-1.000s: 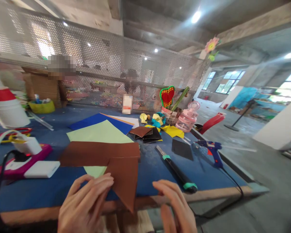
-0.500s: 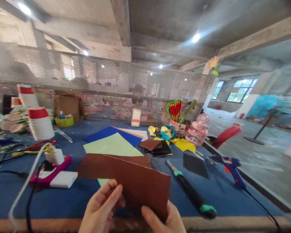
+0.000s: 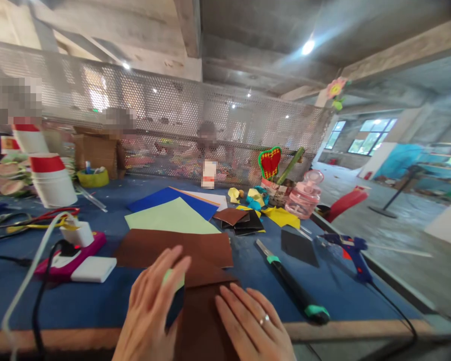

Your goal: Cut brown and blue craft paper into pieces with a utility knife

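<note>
A brown paper piece (image 3: 201,311) lies folded on the blue table near its front edge. My left hand (image 3: 150,311) lies on its left side with fingers stretched out, fingertips near a larger brown sheet (image 3: 165,248) behind. My right hand (image 3: 251,326), wearing a ring, presses flat on the right side of the folded piece, fingers apart. A light green sheet (image 3: 173,218) and a blue sheet (image 3: 165,198) lie further back.
A black utility knife with teal ends (image 3: 291,288) lies right of my hands. A blue glue gun (image 3: 351,250) sits near the right edge. A pink power strip (image 3: 69,253) and white box (image 3: 93,269) are left. Paper scraps (image 3: 248,210), a pink jar (image 3: 304,198) and red-white cups (image 3: 52,180) stand behind.
The brown paper piece, held up in both hands half a second ago, now lies on the table. Both hands have come down flat on it.
</note>
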Demonstrator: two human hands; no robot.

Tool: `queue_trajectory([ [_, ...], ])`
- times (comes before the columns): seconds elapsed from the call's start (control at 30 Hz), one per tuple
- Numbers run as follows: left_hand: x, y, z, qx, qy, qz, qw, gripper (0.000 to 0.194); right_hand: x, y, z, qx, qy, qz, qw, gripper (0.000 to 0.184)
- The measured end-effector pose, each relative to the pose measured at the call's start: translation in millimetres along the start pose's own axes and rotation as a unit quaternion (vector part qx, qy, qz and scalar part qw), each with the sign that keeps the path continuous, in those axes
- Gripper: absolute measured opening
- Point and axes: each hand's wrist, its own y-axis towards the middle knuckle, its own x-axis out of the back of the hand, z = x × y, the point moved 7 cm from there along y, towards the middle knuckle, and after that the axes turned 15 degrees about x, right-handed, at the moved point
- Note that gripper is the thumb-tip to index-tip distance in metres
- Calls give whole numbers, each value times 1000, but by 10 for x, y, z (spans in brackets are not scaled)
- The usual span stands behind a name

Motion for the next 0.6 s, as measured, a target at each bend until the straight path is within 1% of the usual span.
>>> queue_trajectory([
  [0.03, -33, -23, -89, -55, 30, 25, 998, 59, -33, -3, 26, 24, -1, 26, 999, 40],
  [0.07, -64, -55, -150, -99, 39, 48, 993, 55, -59, -11, 43, 43, 3, 51, 998, 39],
  [0.1, -87, -92, -184, -130, 33, 66, 989, 49, -78, -24, 54, 58, 9, 73, 996, 39],
  [0.13, -102, -129, -190, -146, 19, 78, 986, 42, -82, -41, 54, 66, 18, 87, 994, 39],
  [0.2, -117, -198, -146, -145, -11, 88, 985, 33, -51, -78, 18, 64, 44, 92, 993, 40],
  [0.33, -136, -304, -8, -98, -40, 112, 988, 37, -10, -169, -134, 6, 111, 97, 989, 35],
  [0.4, -140, -331, 23, -93, -30, 130, 987, 38, -22, -205, -185, -23, 151, 90, 984, 29],
  [0.43, -135, -338, 29, -100, -22, 135, 986, 38, -33, -218, -202, -36, 169, 83, 981, 26],
  [0.5, -111, -356, 21, -137, -7, 136, 981, 40, -51, -233, -228, -59, 192, 68, 977, 22],
  [0.57, -79, -375, 38, -164, 1, 127, 978, 42, -64, -235, -247, -75, 207, 64, 973, 19],
  [0.6, -63, -384, 62, -166, 3, 119, 979, 43, -68, -232, -254, -79, 213, 67, 972, 18],
])
